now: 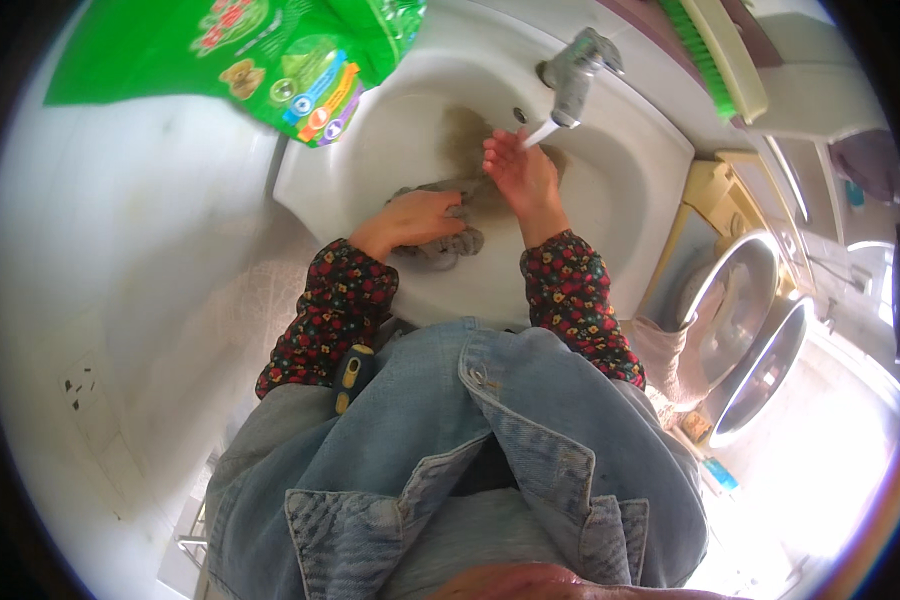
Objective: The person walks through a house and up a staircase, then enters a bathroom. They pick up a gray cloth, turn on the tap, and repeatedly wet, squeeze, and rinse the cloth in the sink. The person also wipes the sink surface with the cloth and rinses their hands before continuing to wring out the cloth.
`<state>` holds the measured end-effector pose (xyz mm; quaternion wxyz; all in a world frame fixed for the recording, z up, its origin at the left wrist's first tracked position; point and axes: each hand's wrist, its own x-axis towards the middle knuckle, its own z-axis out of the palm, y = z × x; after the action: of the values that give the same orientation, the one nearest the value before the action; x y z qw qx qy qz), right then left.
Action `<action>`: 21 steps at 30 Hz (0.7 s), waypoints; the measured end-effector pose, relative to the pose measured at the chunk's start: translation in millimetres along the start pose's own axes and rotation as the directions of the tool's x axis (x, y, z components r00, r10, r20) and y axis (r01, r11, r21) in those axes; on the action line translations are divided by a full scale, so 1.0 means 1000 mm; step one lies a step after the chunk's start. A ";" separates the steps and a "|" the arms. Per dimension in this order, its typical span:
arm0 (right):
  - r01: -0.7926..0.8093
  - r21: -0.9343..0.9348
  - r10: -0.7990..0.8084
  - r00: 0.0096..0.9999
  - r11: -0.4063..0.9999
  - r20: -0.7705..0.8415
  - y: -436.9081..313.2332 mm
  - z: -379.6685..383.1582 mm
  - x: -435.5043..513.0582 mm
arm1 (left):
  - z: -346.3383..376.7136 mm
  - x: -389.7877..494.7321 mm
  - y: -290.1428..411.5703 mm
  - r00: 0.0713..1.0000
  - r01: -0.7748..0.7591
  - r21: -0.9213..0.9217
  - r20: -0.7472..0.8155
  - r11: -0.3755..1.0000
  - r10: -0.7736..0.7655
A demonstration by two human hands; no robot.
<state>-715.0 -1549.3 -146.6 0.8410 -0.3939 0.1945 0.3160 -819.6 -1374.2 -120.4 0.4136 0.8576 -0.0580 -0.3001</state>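
Note:
In the white washbasin, my left hand grips a wet, bunched grey cloth near the front left of the bowl. Part of the cloth lies hidden beneath that hand. Water runs from a chrome tap onto my right hand. This hand is turned palm up, its fingers slightly curled and holding nothing. Murky brown water lies in the bowl behind and between my hands.
A green plastic packet bearing writing overhangs the basin's back left. A green-bristled brush is at the upper right. Metal basins stand at the right beside a draped cloth. A black-and-yellow handle shows by my left forearm.

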 end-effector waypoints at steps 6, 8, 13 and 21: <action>-0.043 0.171 -0.001 0.968 0.984 0.251 -0.028 -0.017 0.005 | -0.003 0.000 0.005 0.997 0.072 -0.038 0.003 0.997 -0.072; -0.075 0.186 0.028 0.970 0.980 0.241 -0.042 -0.041 0.009 | -0.001 0.002 0.003 0.998 0.063 -0.040 -0.004 0.997 -0.063; 0.182 -0.406 -0.217 0.975 0.896 -0.042 -0.109 -0.068 -0.055 | 0.001 0.000 0.002 0.997 0.063 -0.051 -0.041 0.997 -0.065; -0.390 -0.915 0.138 0.917 0.103 -0.375 -0.145 -0.074 -0.129 | -0.001 -0.002 0.005 0.998 0.050 -0.061 -0.020 0.997 -0.052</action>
<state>-715.0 -1727.2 -40.1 0.2893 -0.8285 0.0918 0.4706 -819.9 -1376.5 -115.6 0.4323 0.8490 -0.0225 -0.3031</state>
